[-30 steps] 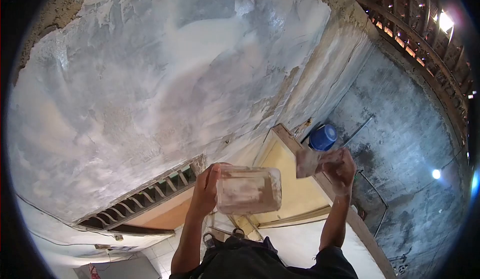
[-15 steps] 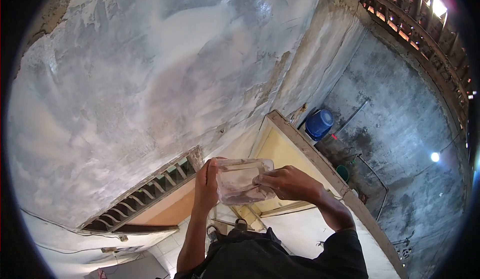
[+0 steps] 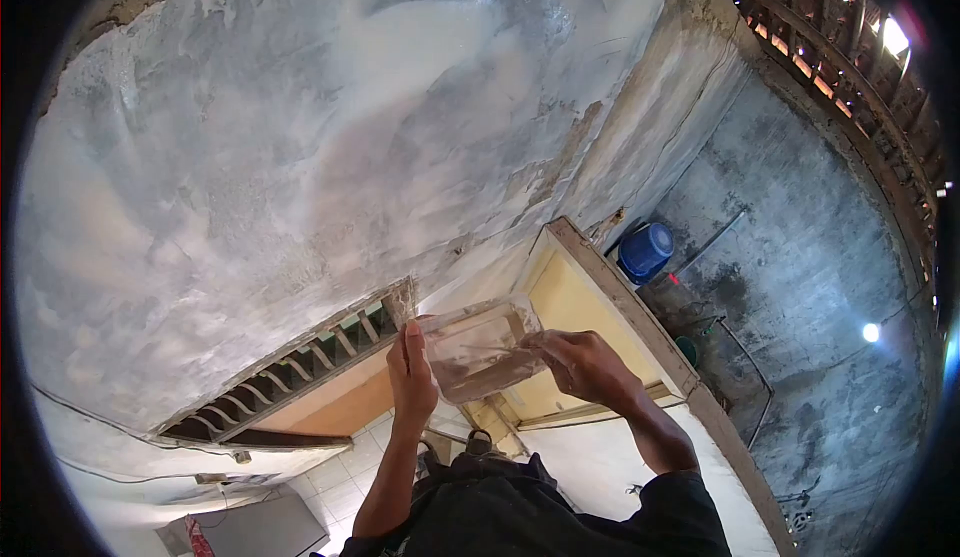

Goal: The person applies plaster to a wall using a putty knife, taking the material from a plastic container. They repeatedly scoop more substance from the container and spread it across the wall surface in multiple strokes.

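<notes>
My left hand [image 3: 411, 372] grips a clear plastic container [image 3: 470, 342] by its left side, with the thumb over the rim. The container is rectangular, see-through and held tilted in front of my body, with whitish smears and a brownish tone along its lower part. At the container's right edge is my right hand [image 3: 590, 365], its thumb and fingers pinched together. What sits between those fingers, if anything, is too small to make out.
A large wall [image 3: 300, 137] with patchy grey and white plaster rises ahead. Below it is a slatted vent opening [image 3: 290, 372]. A blue bucket [image 3: 645, 249] stands at right beyond a wooden frame [image 3: 630, 307]. A grey surface [image 3: 255, 529] lies at lower left.
The container has tilted, its right side rising. My right hand's fingertips have moved from over the container's middle right to its right edge. The view has shifted slightly.
</notes>
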Motion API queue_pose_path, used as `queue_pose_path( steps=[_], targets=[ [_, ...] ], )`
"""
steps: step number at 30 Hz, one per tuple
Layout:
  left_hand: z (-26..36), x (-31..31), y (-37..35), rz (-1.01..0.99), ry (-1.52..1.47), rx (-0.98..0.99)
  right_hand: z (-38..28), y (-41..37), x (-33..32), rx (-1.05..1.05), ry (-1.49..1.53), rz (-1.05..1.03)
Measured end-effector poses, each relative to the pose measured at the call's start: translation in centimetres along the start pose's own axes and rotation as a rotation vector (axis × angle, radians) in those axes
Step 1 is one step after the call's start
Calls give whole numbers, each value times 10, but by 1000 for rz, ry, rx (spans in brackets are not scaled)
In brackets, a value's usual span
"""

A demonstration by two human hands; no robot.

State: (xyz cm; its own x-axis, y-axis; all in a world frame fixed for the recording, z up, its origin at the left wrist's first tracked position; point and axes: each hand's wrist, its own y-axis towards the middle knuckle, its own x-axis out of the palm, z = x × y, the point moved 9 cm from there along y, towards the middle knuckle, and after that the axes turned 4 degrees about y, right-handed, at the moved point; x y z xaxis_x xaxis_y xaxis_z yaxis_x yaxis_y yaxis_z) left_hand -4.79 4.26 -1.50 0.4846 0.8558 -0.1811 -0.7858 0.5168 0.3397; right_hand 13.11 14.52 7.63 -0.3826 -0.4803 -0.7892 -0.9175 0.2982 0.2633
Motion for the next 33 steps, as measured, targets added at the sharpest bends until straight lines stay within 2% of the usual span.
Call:
queue_pose_path(
  steps=[2, 5, 7, 8, 9, 11, 12, 14, 18, 20, 21, 23, 24, 26, 27, 29, 33],
  targets=[
    [-5, 0, -3, -2, -243, -202, -4, 0, -4, -30, 12, 80],
    [-1, -4, -10, 69, -328, -219, -4, -4, 0, 18, -25, 182],
    [-8, -8, -14, 65, -308, -242, 2, -10, 4, 137, -42, 283],
    [-12, -10, -15, 61, -283, -266, -1, -12, 6, 122, -22, 324],
    [-13, -7, -16, 65, -286, -268, -2, -13, 13, 120, -24, 320],
    [9, -22, -18, 259, -85, 3, 1, -19, 20, 198, 11, 400],
    [12, -26, -17, 262, -85, 3, -2, -20, 24, 214, 36, 408],
    [-7, -19, -18, 116, -230, -285, -3, -22, 34, 221, 67, 432],
    [-8, -21, -16, 141, -195, -207, -7, -28, 55, 225, 104, 471],
    [11, -28, -14, 209, -16, -6, -9, -28, 64, 279, 113, 419],
    [13, -30, -13, 209, -18, -5, -11, -29, 66, 278, 110, 420],
    [-1, -28, -13, 121, -102, -203, -15, -30, 67, 275, 133, 450],
    [-7, -28, -14, 125, -104, -203, -19, -28, 67, 271, 131, 447],
    [-4, -28, -16, 174, 83, -5, -23, -27, 64, 254, 242, 511],
    [-1, -28, -16, 178, 81, -5, -24, -26, 67, 252, 239, 510],
    [-4, -25, -17, 165, -118, -114, -27, -27, 74, 226, 189, 507],
    [-9, -24, -18, 132, -79, -137, -21, -28, 74, 380, 337, 520]
  ],
)
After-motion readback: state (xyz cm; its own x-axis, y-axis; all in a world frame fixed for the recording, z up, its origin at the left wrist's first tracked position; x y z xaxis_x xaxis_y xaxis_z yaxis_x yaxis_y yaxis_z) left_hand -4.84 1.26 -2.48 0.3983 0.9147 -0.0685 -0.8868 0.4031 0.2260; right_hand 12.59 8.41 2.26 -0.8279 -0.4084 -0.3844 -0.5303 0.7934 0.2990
